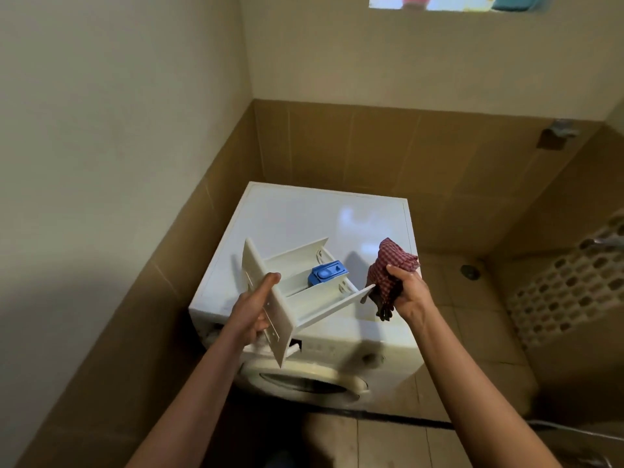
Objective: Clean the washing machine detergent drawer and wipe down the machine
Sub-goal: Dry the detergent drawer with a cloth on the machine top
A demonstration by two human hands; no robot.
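Note:
A white front-loading washing machine stands in the corner of a tiled room. Its cream detergent drawer is out of the machine and held in the air above the top, its front panel towards me and a blue insert in one compartment. My left hand grips the drawer by its front panel. My right hand holds a bunched red-and-white checked cloth against the drawer's far end. The empty drawer slot shows dark on the machine's front, above the round door.
Brown tiled walls close in behind and to the left of the machine. To the right lie open tiled floor with a drain, a patterned block screen and a wall tap. A high window is above.

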